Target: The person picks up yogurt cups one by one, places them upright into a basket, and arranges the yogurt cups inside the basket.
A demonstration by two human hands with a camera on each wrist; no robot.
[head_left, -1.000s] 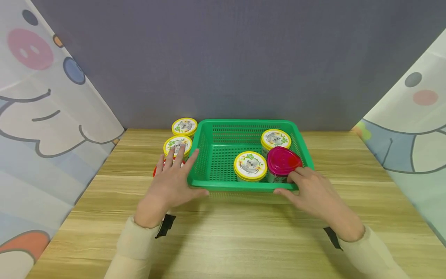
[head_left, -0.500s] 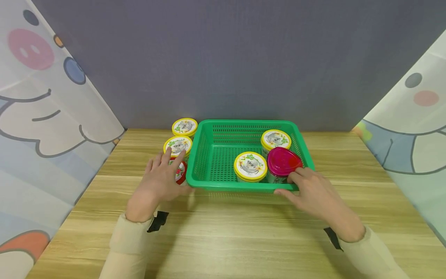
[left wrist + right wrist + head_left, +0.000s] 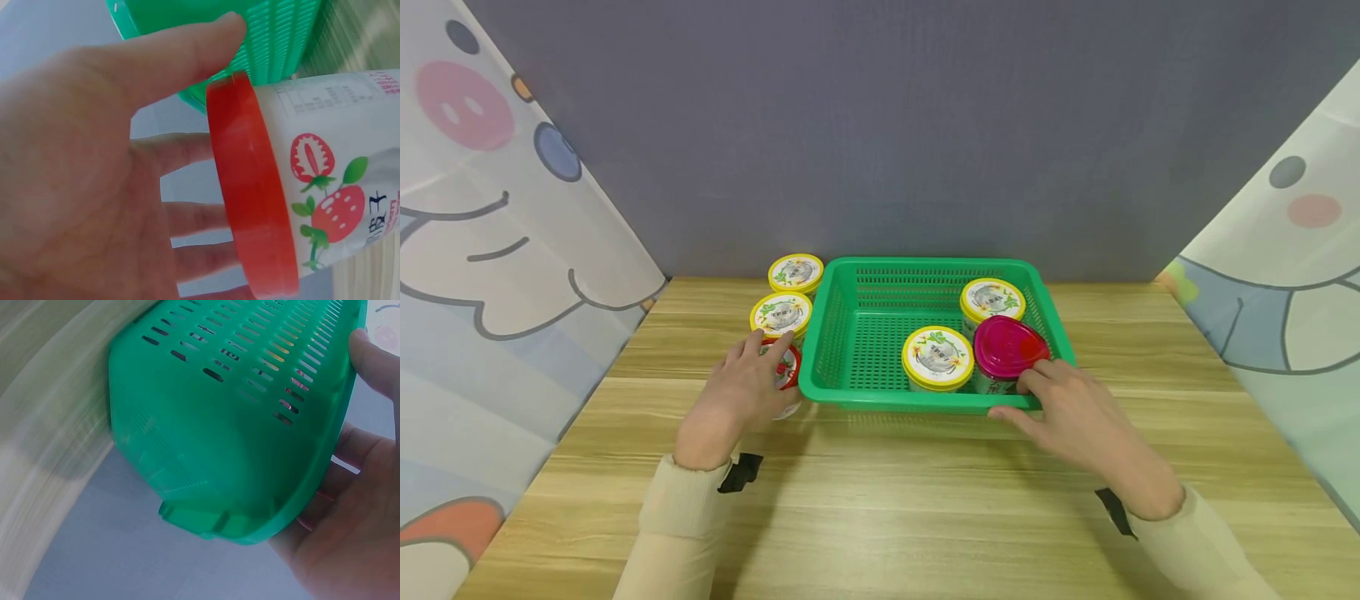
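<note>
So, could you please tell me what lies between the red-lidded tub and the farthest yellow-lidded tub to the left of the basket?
Another yellow-lidded tub stands between the red-lidded tub and the farthest yellow-lidded tub; the head view shows this.

The wood-grained table [image 3: 910, 517] bore a green basket [image 3: 895, 402] and, just beside it, two upright yellow-lidded tubs [image 3: 781, 313] and one red-lidded tub [image 3: 312, 181].

One tub [image 3: 306, 181] stands at the left fingers [image 3: 782, 344]; two further tubs [image 3: 781, 313] [image 3: 796, 272] stand beyond. Right of these fingers: basket [image 3: 895, 399], containing three tubs [image 3: 937, 358] [image 3: 992, 300] [image 3: 1007, 346] left of the right fingers [image 3: 1037, 379].
</note>
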